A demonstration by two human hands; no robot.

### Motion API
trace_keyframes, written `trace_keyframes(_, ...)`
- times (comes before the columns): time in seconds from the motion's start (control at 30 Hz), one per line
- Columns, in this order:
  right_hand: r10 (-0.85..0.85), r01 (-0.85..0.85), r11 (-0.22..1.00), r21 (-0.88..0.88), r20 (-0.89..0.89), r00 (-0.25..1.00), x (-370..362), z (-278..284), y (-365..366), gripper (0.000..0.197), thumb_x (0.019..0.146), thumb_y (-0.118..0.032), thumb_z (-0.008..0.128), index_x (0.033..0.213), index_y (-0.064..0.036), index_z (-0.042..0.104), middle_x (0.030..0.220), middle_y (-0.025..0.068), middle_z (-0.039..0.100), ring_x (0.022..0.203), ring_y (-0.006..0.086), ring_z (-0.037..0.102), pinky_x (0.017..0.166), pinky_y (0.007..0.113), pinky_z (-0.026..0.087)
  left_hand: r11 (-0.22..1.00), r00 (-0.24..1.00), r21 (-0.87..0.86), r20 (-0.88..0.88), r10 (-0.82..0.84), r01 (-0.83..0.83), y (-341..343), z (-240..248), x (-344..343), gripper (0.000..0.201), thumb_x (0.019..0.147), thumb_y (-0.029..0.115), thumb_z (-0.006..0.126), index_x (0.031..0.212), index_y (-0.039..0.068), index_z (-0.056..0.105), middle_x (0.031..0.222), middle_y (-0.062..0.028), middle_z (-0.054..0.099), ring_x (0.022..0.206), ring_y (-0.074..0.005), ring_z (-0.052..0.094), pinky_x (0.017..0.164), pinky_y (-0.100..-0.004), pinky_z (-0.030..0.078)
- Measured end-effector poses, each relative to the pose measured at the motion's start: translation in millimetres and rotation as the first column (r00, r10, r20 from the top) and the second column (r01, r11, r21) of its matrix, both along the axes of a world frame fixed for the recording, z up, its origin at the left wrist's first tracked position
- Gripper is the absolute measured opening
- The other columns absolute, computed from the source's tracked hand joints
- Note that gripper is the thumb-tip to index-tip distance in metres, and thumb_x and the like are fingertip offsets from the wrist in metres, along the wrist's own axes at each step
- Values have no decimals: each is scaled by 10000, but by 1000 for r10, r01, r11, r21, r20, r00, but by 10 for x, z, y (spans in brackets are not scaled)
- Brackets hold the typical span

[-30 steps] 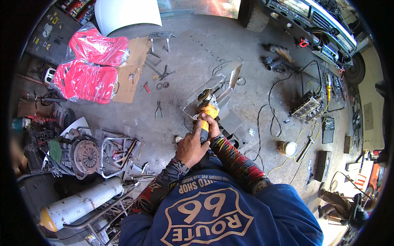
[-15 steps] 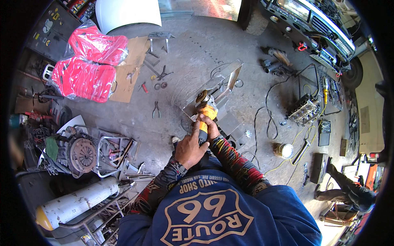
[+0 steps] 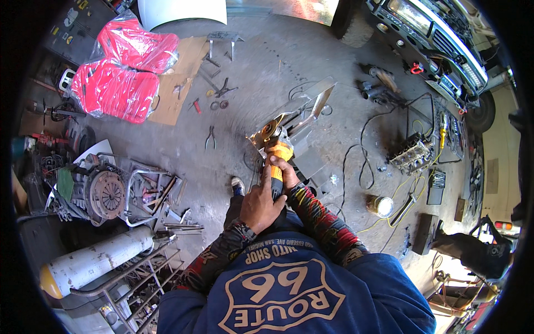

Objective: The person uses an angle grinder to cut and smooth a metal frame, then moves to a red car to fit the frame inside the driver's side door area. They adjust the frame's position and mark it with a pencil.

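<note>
A yellow and black angle grinder (image 3: 281, 151) points away from me, held in both hands. My left hand (image 3: 259, 206) grips the dark rear part of its body, with the index finger stretched along it. My right hand (image 3: 288, 175) closes round the body from the right, farther forward. The grinder's disc (image 3: 271, 129) is at the near left end of a bare metal frame (image 3: 321, 101) on the floor. Orange glints, like sparks, show on the metal just left of the disc. Exact contact between disc and metal cannot be made out.
Pliers (image 3: 210, 138) lie left of the frame. Red plastic-wrapped seats (image 3: 114, 92) rest on cardboard at the far left. A gas cylinder (image 3: 103, 261) and an engine with a clutch (image 3: 107, 195) stand near left. Cables (image 3: 361, 161), a tin can (image 3: 380, 206) and a cylinder head (image 3: 413, 153) lie right.
Orange glints have appeared beside the disc. The view has shifted slightly, and my left shoe shows more. Both hands keep their hold on the grinder. A person at the right edge has moved.
</note>
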State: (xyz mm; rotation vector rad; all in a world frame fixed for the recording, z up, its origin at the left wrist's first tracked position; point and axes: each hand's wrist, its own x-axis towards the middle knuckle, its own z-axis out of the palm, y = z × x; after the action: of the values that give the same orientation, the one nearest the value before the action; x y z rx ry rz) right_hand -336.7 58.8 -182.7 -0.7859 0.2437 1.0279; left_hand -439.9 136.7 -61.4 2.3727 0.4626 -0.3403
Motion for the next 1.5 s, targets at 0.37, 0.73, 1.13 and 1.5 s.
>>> trace_keyframes(0.37, 78, -84, 993, 79, 67, 995, -139, 6, -2, 397, 853, -368, 727, 1104, -95, 585, 899, 41, 650, 787, 198, 651, 742, 352, 555, 991, 996, -99, 8, 88, -86, 0, -23, -230, 979, 856, 318, 701, 1576, 27, 106, 1114, -335, 644, 984, -500, 648, 857, -542, 517)
trace_keyframes(0.73, 120, -116, 993, -37, 151, 981, -266, -138, 70, 369, 893, -350, 723, 1123, -84, 609, 898, 9, 643, 785, 148, 633, 726, 315, 522, 971, 990, -191, -25, 140, -142, 105, -64, -435, 952, 879, 366, 690, 1585, 60, 130, 1149, -356, 635, 1021, -509, 647, 877, -518, 525)
trace_keyframes(1.13, 297, -208, 906, -369, 202, 934, -173, -9, 174, 403, 827, -305, 766, 1132, -87, 618, 926, 45, 663, 766, 186, 657, 688, 328, 551, 864, 957, -463, 95, 273, -200, 195, -272, -590, 920, 931, 424, 665, 1590, 63, 135, 1237, -332, 602, 1069, -427, 661, 870, -445, 537)
trace_keyframes(1.5, 315, -194, 856, -480, 186, 931, -176, -7, 160, 435, 796, -315, 820, 1104, -55, 656, 926, 46, 669, 783, 186, 647, 733, 335, 547, 445, 905, -861, -42, 424, -248, 163, -365, -527, 742, 979, 303, 646, 1544, 33, 247, 1177, -101, 549, 986, -147, 581, 816, -279, 512)
